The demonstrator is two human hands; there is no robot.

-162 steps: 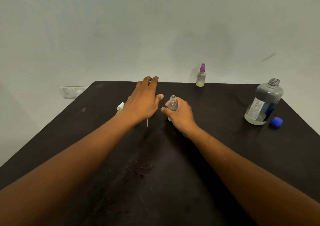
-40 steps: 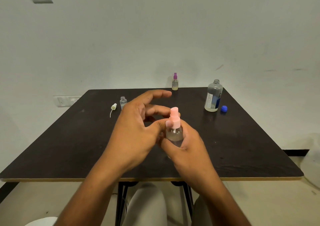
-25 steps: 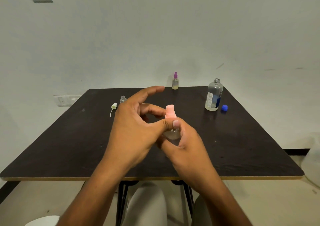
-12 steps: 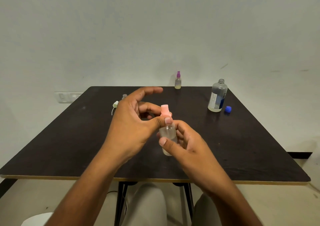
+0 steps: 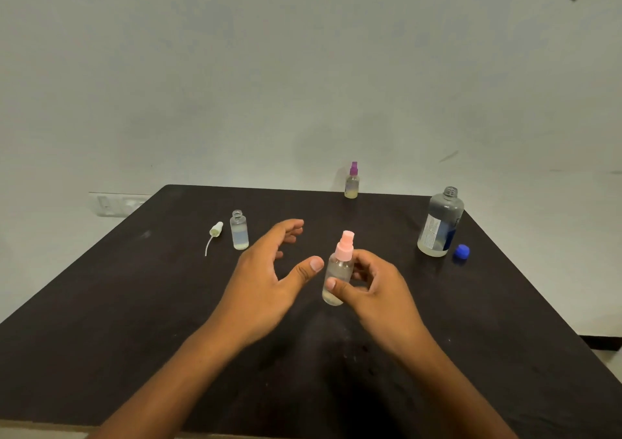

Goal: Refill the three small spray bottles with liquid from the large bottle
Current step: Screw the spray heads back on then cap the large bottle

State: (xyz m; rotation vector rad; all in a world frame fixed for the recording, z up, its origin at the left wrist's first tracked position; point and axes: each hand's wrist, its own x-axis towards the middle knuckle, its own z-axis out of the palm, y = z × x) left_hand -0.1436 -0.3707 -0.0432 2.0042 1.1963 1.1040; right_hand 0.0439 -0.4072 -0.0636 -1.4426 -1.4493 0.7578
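R hand (image 5: 373, 290) grips small clear plastic spray bottle w/ pink nozzle (image 5: 338, 270), upright, mid dark table (image 5: 101, 321). L hand (image 5: 266, 280) spread loose just beside it, holding nothing. Uncapped small clear bottle (image 5: 239, 230) + white sprayer head (image 5: 215, 230) far L. Purple-topped small bottle (image 5: 352, 181) at back edge. Large grey bottle (image 5: 440, 223), open, w/ blue cap (image 5: 461, 251) beside, far R.

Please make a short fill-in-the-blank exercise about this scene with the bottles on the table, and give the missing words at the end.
1. The right hand grips the small bottle with the ____ spray top.
2. The large bottle stands uncapped; its ____ cap lies beside it.
3. The bottle at the table's far edge has a ____ top.
4. The white sprayer lies beside an ____ small bottle.

Missing words: pink; blue; purple; open
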